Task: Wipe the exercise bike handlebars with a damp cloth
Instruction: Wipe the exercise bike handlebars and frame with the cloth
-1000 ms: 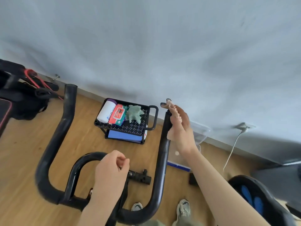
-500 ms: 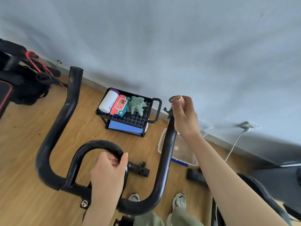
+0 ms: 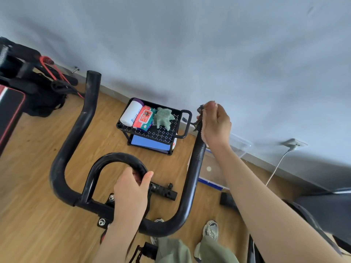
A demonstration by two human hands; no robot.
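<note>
The black handlebars (image 3: 62,156) of the exercise bike curve up in two prongs, with a smaller inner loop (image 3: 114,157) between them. My left hand (image 3: 131,194) grips the right side of that inner loop. My right hand (image 3: 215,124) is closed around the tip of the right prong (image 3: 193,173), pressing a small dark patterned cloth (image 3: 198,118) against it; only a scrap of cloth shows beside my fingers. The left prong stands bare.
A black perforated cart (image 3: 161,131) by the wall holds a white roll, a red wipes pack and a green cloth (image 3: 164,118). A clear plastic box (image 3: 214,168) lies behind the right prong. Black gym gear (image 3: 28,86) sits at left. My shoes (image 3: 210,228) rest on the wooden floor.
My right hand has slid up the right prong to its tip and closed over the end with the cloth. My left hand has settled its grip on the inner loop.
</note>
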